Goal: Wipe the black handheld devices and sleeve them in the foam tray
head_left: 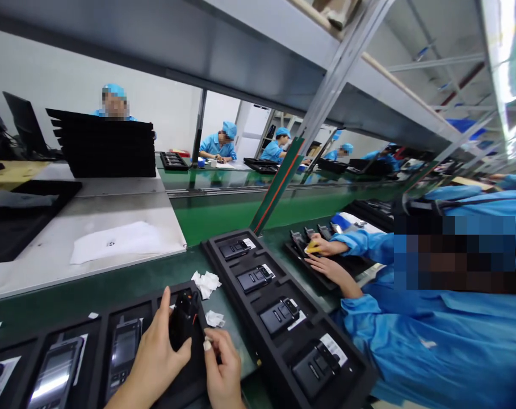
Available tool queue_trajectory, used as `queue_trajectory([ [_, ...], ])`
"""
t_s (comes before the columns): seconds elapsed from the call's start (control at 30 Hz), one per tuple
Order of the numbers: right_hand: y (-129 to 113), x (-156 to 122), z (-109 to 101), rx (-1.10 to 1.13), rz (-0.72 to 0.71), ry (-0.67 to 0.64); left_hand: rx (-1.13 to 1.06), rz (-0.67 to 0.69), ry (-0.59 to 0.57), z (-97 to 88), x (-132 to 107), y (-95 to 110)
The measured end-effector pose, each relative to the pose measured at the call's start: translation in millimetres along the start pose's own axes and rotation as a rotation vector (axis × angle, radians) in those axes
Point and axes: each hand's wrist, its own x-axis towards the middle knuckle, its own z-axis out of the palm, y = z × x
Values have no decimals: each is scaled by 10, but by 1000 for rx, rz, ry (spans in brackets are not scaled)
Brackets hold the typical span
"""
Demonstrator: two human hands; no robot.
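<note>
My left hand (158, 346) is wrapped round a black handset (183, 315), tilted up on its edge over the near foam tray (96, 335). The index finger points upward along its side and the thumb crosses its lower part. Just to the right, my right hand (223, 363) is closed in a pinch at the tray's edge. Something small and whitish shows at its fingertips, too small to name. Beside my left hand, a handset with screen and keypad (125, 346) lies face up in its slot. Another such handset (57, 366) lies further left.
A second foam tray (279, 341) holds several handsets face down. Crumpled white paper (206, 284) lies between the trays. At right, a co-worker's hands (326, 258) hold a yellow piece over another tray. Stacked black trays (108, 145) stand behind. A slanted post (279, 182) rises beyond the bench.
</note>
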Motion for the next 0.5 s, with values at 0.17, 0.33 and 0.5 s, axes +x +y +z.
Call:
queue_trajectory([
  [0.17, -188, 153, -32, -155, 29, -219, 13, 226, 230, -118, -408, -161],
  [0.33, -439, 576, 63, -676, 60, -502, 42, 357, 370, -275, -588, -143],
  [0.5, -501, 947, 305, -875, 26, -672, 84, 467, 420, -409, -663, -218],
])
